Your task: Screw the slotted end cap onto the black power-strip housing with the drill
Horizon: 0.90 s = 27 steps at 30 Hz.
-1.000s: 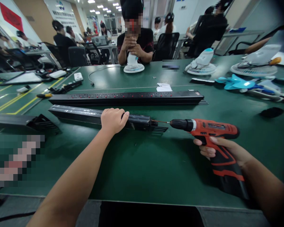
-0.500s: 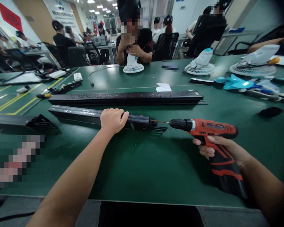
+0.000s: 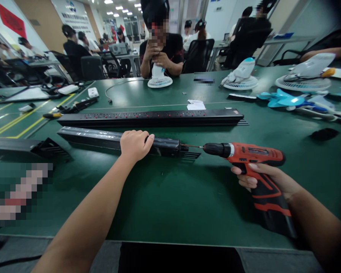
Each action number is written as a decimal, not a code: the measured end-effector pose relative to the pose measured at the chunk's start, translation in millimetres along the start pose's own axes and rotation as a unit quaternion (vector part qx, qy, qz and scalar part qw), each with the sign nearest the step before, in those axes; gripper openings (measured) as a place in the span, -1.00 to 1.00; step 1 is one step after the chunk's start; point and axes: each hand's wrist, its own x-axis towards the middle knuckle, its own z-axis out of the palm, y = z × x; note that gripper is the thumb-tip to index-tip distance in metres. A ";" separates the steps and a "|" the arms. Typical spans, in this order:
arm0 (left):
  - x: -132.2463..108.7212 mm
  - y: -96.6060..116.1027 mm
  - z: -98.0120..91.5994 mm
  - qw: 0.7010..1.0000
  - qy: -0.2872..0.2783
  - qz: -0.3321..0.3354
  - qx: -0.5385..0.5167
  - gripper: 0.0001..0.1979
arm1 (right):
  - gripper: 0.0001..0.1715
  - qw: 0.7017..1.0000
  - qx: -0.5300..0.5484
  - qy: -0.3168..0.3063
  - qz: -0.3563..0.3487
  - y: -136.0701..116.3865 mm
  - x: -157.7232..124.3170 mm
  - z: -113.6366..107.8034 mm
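My left hand (image 3: 136, 145) is wrapped over a long black bar (image 3: 93, 138), shiny on top, lying on the green table. Its right end has a dark fitting with several thin prongs beneath it. In my right hand (image 3: 268, 176) is a red and black cordless drill (image 3: 257, 151), with my fingers around the handle by the trigger. From its chuck a long thin bit (image 3: 193, 146) points left, its far end at the bar's end fitting. Whether the tip sits in a screw is too small to tell.
Behind the bar lies a long black power strip (image 3: 153, 117) with red dots. White fan parts (image 3: 240, 77) and blue fan blades (image 3: 284, 99) lie at the back right. Another dark bar (image 3: 14, 146) is at the left. A co-worker (image 3: 161, 49) sits opposite, handling a small white fan (image 3: 160, 80).
My hands, the bar and the drill stay almost exactly where they were. The co-worker opposite has shifted their head and hands slightly.
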 end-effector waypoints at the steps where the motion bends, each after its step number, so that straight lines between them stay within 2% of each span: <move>1: 0.0 -0.1 0.1 1.000 0.000 0.000 0.000 -0.44 | -0.67 1.000 0.002 0.000 -0.001 0.0 0.0 0.1; 9: -0.1 -0.7 1.1 1.000 0.004 0.000 0.003 -0.46 | -0.67 1.000 0.014 0.011 -0.009 -0.4 0.0 1.5; 20: 0.0 0.2 0.4 1.000 0.005 -0.001 0.005 -0.45 | -0.66 1.000 0.023 -0.012 -0.001 0.2 0.9 -0.2; 27: -0.1 0.0 0.5 1.000 0.004 0.001 0.008 -0.45 | -0.68 1.000 0.018 0.005 -0.009 -1.5 -0.3 5.0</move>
